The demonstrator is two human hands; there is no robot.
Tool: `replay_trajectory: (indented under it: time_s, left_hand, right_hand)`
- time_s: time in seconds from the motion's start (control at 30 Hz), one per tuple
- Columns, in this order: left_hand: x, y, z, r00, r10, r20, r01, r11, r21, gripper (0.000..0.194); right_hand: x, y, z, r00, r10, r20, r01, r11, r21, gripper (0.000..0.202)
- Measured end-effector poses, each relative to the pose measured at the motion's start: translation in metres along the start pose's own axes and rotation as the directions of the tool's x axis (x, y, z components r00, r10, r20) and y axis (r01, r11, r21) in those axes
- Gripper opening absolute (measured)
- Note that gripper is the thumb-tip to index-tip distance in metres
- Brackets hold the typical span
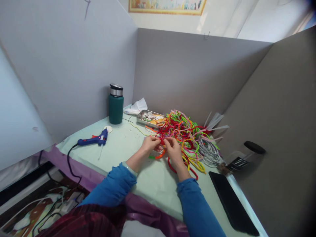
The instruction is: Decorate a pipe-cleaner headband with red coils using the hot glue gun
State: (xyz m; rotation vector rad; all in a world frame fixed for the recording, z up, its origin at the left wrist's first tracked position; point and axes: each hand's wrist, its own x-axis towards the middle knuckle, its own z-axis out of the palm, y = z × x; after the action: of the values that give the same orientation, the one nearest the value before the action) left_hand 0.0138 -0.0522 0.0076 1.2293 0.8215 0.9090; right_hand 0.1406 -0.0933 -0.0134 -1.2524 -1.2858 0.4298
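Observation:
My left hand (151, 144) is closed in a pinch over the table, its fingertips on a red pipe cleaner (162, 141). Close beside it, my right hand (173, 150) pinches the same red piece from the other side. Both hands hide much of its shape. Just behind them rises a big tangled pile of pipe cleaners (181, 123) in red, pink, green and orange. An orange pipe cleaner (160, 156) curves below my fingers, and yellow pipe cleaners (197, 165) loop out to the right of my right hand.
A blue glue gun (92, 141) lies at the left, its cord hanging over the edge. Behind stand a green flask (116, 108) and a metal tray (142, 122) of small pieces. Grey wire bundles (209, 153) and a black tablet-like slab (230, 200) lie right. Grey partitions (185, 72) enclose the table.

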Motion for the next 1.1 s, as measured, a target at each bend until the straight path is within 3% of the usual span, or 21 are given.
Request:
replay_trajectory:
  time_s: [0.13, 0.37, 0.6, 0.8, 0.97, 1.1]
  left_hand:
    - [-0.0003, 0.0020, -0.0020, 1.000, 0.025, 0.009, -0.024, 0.995, -0.096, 0.011]
    - [-0.0020, 0.0022, -0.0033, 0.997, 0.042, 0.065, -0.036, 0.995, -0.095, 0.021]
    - [-0.0038, 0.0067, -0.0055, 1.000, 0.028, 0.011, -0.026, 0.983, -0.183, 0.019]
    - [-0.0018, 0.0021, -0.0064, 0.995, 0.079, 0.060, -0.072, 0.990, -0.118, 0.027]
    - [-0.0008, 0.0010, -0.0052, 0.994, 0.110, 0.018, -0.110, 0.994, -0.029, 0.024]
    - [-0.0004, 0.0022, -0.0047, 0.991, 0.127, 0.048, -0.129, 0.991, 0.034, 0.021]
  right_hand:
    - [-0.0005, 0.0003, -0.0015, 0.999, 0.022, 0.047, -0.022, 1.000, 0.007, 0.026]
    - [0.0004, -0.0021, -0.0012, 0.999, 0.047, 0.028, -0.048, 0.997, 0.057, 0.023]
    - [-0.0016, -0.0026, 0.0022, 0.998, 0.025, 0.053, -0.030, 0.994, 0.102, 0.023]
    - [-0.0024, -0.0032, 0.0025, 0.999, 0.001, 0.044, -0.005, 0.997, 0.075, 0.022]
    - [-0.0018, -0.0064, 0.0024, 0.998, 0.050, 0.036, -0.054, 0.991, 0.120, 0.023]
    - [-0.0017, -0.0089, 0.0005, 0.999, 0.045, 0.030, -0.048, 0.994, 0.095, 0.021]
